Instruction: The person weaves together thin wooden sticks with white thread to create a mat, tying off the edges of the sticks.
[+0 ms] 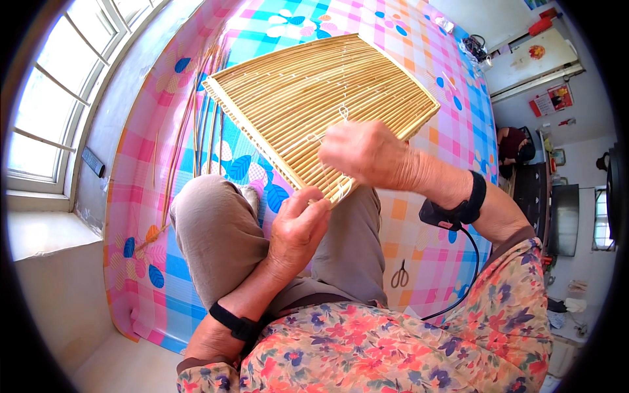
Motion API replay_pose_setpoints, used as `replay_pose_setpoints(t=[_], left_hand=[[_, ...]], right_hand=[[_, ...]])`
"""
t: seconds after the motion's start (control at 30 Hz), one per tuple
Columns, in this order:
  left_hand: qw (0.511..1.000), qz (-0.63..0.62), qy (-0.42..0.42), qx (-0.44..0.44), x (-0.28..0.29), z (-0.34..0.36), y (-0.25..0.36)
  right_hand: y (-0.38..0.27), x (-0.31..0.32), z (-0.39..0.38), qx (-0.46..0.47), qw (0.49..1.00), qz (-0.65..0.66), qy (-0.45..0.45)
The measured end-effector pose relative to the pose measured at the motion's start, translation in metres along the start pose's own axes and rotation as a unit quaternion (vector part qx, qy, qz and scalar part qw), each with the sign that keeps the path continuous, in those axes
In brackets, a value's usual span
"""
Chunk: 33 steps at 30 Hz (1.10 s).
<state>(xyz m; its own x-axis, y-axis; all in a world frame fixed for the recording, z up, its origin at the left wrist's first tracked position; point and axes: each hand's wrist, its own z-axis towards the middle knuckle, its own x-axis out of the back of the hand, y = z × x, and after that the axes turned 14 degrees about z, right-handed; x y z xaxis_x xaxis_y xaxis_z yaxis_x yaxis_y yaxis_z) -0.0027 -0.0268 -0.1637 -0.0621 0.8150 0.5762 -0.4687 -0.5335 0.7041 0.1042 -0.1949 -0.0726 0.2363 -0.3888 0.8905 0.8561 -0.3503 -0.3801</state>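
Across my knees rests a four-sided mat of straw-coloured plant stalks (288, 98), laid side by side and stitched in rows, with a thicker bound border. My left hand (300, 229) is closed on its near corner. My right hand (367, 154) is closed just above the stalks, its fingers gathered round a pale string (316, 138). Loops of that string stand out beside the fingers, and more of it lies at the near corner. Whether a needle is in the right fingers is hidden.
Loose thin stalks (196, 124) lie on the checked, flower-patterned sheet (173, 262) to the left. Scissors (400, 274) lie on the right. A remote control (93, 162) is on the windowsill. A black cable (473, 255) runs from my right wrist strap. Another person (514, 144) is at the far right.
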Motion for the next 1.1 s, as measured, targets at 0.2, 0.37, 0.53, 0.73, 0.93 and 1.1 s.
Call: replay_pose_setpoints(t=[0.2, 0.37, 0.53, 0.73, 0.93, 1.1], left_hand=[[1.000, -0.005, 0.012, 0.018, 0.004, 0.002, -0.004], [0.999, -0.017, 0.006, 0.036, 0.002, 0.002, -0.002], [1.000, 0.001, 0.003, 0.024, 0.003, 0.005, 0.002], [0.999, 0.051, 0.004, 0.014, 0.003, 0.008, 0.006], [1.000, 0.021, 0.000, 0.023, 0.001, 0.007, 0.003], [0.999, 0.036, -0.012, -0.014, 0.005, 0.008, 0.003]], right_hand=[[0.034, 0.052, 0.041, -0.100, 0.963, 0.000, 0.251], [0.010, 0.019, 0.020, -0.130, 0.978, 0.137, 0.084], [0.021, 0.009, 0.023, -0.309, 0.722, 0.567, 0.250], [0.008, 0.003, 0.045, -0.240, 0.552, 0.745, 0.288], [-0.003, -0.006, 0.069, -0.279, 0.507, 0.756, 0.307], [-0.003, -0.030, 0.094, -0.262, 0.527, 0.753, 0.293]])
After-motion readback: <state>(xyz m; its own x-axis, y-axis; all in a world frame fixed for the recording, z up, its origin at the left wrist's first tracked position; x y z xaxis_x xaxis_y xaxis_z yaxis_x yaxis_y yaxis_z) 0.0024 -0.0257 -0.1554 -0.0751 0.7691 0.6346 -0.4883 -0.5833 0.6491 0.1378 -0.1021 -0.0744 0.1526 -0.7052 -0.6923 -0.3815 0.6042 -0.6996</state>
